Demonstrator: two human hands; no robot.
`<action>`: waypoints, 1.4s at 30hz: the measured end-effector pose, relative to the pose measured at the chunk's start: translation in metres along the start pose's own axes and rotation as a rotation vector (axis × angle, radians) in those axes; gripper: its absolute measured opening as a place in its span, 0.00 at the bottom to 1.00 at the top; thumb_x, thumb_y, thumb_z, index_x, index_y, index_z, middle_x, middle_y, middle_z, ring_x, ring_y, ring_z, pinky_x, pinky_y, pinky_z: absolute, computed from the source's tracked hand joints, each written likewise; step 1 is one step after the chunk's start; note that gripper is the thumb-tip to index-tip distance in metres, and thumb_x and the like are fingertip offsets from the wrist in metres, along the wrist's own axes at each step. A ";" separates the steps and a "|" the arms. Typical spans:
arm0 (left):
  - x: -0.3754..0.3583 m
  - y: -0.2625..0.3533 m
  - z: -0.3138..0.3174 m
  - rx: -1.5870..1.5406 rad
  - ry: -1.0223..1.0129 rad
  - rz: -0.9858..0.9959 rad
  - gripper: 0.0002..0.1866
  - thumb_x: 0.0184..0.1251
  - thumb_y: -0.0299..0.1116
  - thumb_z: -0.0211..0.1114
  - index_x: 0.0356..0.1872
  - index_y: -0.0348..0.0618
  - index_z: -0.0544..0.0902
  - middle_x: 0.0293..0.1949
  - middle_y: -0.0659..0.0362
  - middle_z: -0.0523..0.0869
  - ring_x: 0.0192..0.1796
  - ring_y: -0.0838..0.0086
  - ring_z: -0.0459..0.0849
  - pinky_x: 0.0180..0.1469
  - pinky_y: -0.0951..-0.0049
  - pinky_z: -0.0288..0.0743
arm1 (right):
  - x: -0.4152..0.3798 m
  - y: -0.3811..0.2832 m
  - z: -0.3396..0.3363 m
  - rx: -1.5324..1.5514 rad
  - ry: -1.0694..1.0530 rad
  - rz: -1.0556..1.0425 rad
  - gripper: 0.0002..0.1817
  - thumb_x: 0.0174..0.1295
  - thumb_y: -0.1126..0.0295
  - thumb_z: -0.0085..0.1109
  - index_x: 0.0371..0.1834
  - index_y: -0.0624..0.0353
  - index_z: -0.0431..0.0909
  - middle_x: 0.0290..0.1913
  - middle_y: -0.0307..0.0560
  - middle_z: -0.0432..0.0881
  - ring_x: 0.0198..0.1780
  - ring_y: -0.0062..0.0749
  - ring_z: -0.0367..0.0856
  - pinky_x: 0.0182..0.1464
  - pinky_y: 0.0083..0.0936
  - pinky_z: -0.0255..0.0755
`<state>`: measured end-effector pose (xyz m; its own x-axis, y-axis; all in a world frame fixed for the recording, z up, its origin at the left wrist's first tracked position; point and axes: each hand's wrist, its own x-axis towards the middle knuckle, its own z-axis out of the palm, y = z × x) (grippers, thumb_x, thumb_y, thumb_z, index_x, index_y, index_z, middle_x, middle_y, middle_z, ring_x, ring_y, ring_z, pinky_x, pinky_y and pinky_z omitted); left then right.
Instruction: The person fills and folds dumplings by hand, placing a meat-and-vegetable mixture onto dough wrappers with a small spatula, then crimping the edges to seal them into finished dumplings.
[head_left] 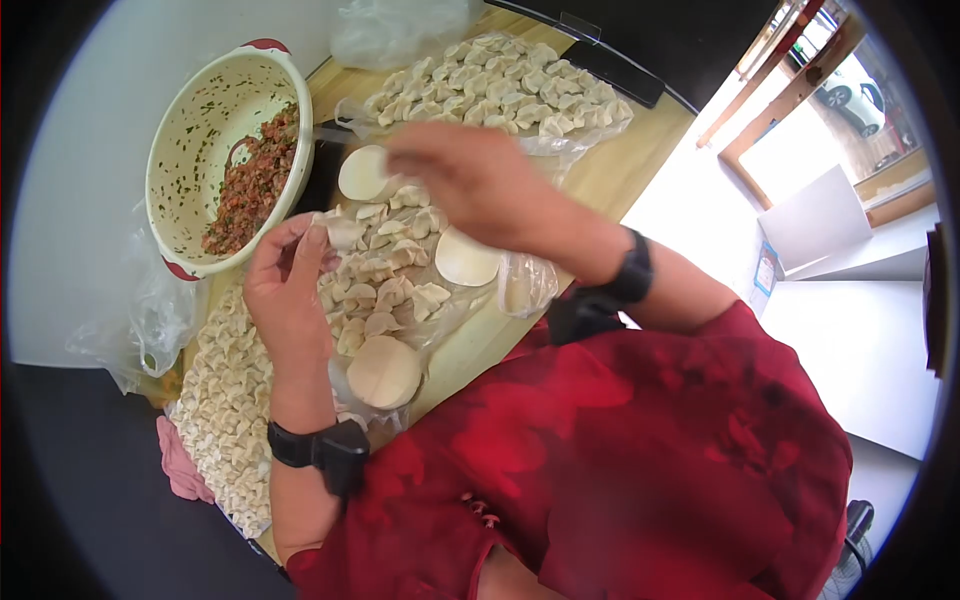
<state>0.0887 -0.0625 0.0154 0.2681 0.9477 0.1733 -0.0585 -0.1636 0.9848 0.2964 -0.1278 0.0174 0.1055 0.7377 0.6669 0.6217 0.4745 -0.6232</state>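
Between the thumb and fingers of my left hand (pixel 288 280) is a pale dumpling (pixel 341 232), beside the rim of the filling bowl. My right hand (pixel 475 180) is blurred, over the dumplings near a stack of round wrappers (pixel 364 173); its fingertips are smeared, so I cannot make out what they hold. Below it lies another stack of wrappers (pixel 467 258), and a third stack (pixel 385 371) is nearer my body. Folded dumplings (pixel 385 262) lie on plastic between my hands. The white bowl (pixel 163 160) holds meat filling (pixel 258 180) with green bits.
Rows of dumplings (pixel 500 85) cover the far part of the wooden table (pixel 490 345); many more (pixel 228 400) fill the left side. Plastic bags (pixel 160 310) hang beside the bowl. A dark flat object (pixel 615 75) lies at the far edge, and a pink cloth (pixel 182 465) at the lower left.
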 end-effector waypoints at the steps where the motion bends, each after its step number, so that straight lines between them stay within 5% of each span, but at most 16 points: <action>1: 0.007 -0.002 -0.001 0.014 -0.049 0.002 0.08 0.66 0.28 0.65 0.43 0.37 0.81 0.36 0.61 0.85 0.33 0.82 0.79 0.36 0.81 0.72 | -0.004 0.009 -0.019 -0.068 0.021 0.015 0.06 0.62 0.74 0.52 0.40 0.57 0.78 0.36 0.52 0.82 0.40 0.51 0.81 0.41 0.39 0.75; 3: 0.019 -0.007 0.006 0.029 -0.095 0.005 0.09 0.65 0.28 0.67 0.43 0.36 0.82 0.36 0.61 0.85 0.34 0.82 0.81 0.36 0.81 0.74 | -0.021 0.033 -0.051 -0.218 0.003 0.091 0.11 0.58 0.70 0.60 0.44 0.56 0.80 0.40 0.52 0.83 0.44 0.49 0.81 0.46 0.37 0.75; 10: 0.050 -0.022 0.088 0.042 -0.350 -0.066 0.10 0.64 0.27 0.67 0.43 0.33 0.82 0.37 0.58 0.86 0.36 0.78 0.84 0.40 0.79 0.80 | -0.091 0.059 -0.076 -0.228 -0.174 0.448 0.13 0.56 0.66 0.64 0.45 0.56 0.82 0.44 0.53 0.84 0.45 0.49 0.82 0.48 0.35 0.75; 14: 0.061 -0.041 0.128 0.097 -0.442 -0.113 0.08 0.64 0.27 0.66 0.42 0.33 0.82 0.35 0.57 0.85 0.34 0.78 0.84 0.40 0.79 0.80 | -0.099 0.054 -0.078 -0.050 -0.121 0.555 0.09 0.61 0.67 0.60 0.39 0.60 0.81 0.33 0.56 0.83 0.37 0.47 0.81 0.43 0.33 0.74; 16: 0.064 -0.047 0.141 0.115 -0.485 -0.108 0.08 0.64 0.26 0.66 0.41 0.33 0.82 0.35 0.57 0.85 0.33 0.78 0.84 0.39 0.79 0.80 | -0.098 0.053 -0.083 -0.001 -0.202 0.767 0.08 0.66 0.71 0.56 0.42 0.63 0.80 0.29 0.43 0.80 0.32 0.20 0.72 0.38 0.22 0.70; 26: 0.058 -0.088 0.174 0.169 -0.515 -0.218 0.14 0.62 0.21 0.64 0.49 0.32 0.80 0.39 0.56 0.84 0.38 0.77 0.84 0.39 0.80 0.77 | -0.105 0.054 -0.087 -0.003 -0.214 0.654 0.08 0.70 0.72 0.50 0.43 0.62 0.79 0.31 0.38 0.78 0.36 0.17 0.71 0.41 0.20 0.69; 28: 0.058 -0.080 0.167 0.191 -0.546 -0.226 0.16 0.61 0.19 0.63 0.51 0.32 0.79 0.40 0.56 0.84 0.40 0.77 0.84 0.40 0.80 0.77 | -0.110 0.059 -0.083 0.049 -0.096 0.663 0.08 0.67 0.68 0.54 0.39 0.62 0.77 0.26 0.52 0.76 0.28 0.35 0.73 0.35 0.30 0.69; 29: 0.059 -0.077 0.160 0.170 -0.567 -0.212 0.16 0.61 0.18 0.62 0.52 0.33 0.79 0.41 0.57 0.84 0.41 0.78 0.83 0.42 0.80 0.77 | -0.110 0.058 -0.082 0.055 -0.109 0.668 0.08 0.67 0.68 0.54 0.39 0.62 0.77 0.26 0.52 0.76 0.28 0.35 0.73 0.35 0.30 0.69; 32: 0.055 -0.061 0.121 0.030 -0.540 -0.209 0.16 0.63 0.20 0.62 0.53 0.37 0.80 0.40 0.62 0.84 0.41 0.81 0.82 0.43 0.80 0.77 | -0.108 0.057 -0.089 0.160 -0.040 0.616 0.09 0.70 0.70 0.53 0.40 0.64 0.79 0.29 0.37 0.77 0.36 0.17 0.70 0.41 0.20 0.68; 36: 0.030 -0.023 0.067 0.593 -0.631 0.006 0.10 0.63 0.27 0.66 0.44 0.38 0.84 0.36 0.64 0.85 0.38 0.83 0.81 0.42 0.80 0.77 | -0.102 0.054 -0.087 0.179 -0.027 0.530 0.10 0.71 0.70 0.51 0.40 0.65 0.80 0.33 0.38 0.80 0.38 0.19 0.74 0.44 0.19 0.69; 38: 0.008 -0.023 0.052 0.659 -0.797 0.141 0.10 0.57 0.26 0.69 0.41 0.40 0.84 0.38 0.61 0.85 0.41 0.76 0.83 0.44 0.76 0.77 | -0.095 0.044 -0.082 0.279 0.001 0.487 0.10 0.71 0.70 0.50 0.40 0.65 0.80 0.33 0.39 0.81 0.40 0.21 0.77 0.46 0.20 0.71; 39: -0.001 -0.029 0.047 0.743 -0.821 0.427 0.16 0.48 0.24 0.72 0.42 0.43 0.83 0.40 0.58 0.84 0.46 0.66 0.82 0.49 0.70 0.76 | -0.091 0.038 -0.081 0.279 -0.009 0.485 0.10 0.71 0.70 0.50 0.40 0.65 0.80 0.33 0.39 0.81 0.40 0.21 0.77 0.46 0.20 0.71; 42: -0.014 -0.040 0.048 0.796 -0.790 0.602 0.20 0.42 0.24 0.74 0.42 0.43 0.82 0.43 0.57 0.82 0.50 0.61 0.79 0.52 0.66 0.74 | -0.078 0.019 -0.073 0.549 -0.187 0.657 0.10 0.73 0.67 0.47 0.44 0.60 0.78 0.34 0.39 0.81 0.29 0.14 0.72 0.33 0.15 0.68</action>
<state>0.1334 -0.0827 -0.0262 0.9140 0.2907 0.2831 0.1476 -0.8880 0.4354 0.3570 -0.2118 -0.0167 0.1527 0.9867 0.0563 0.0136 0.0548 -0.9984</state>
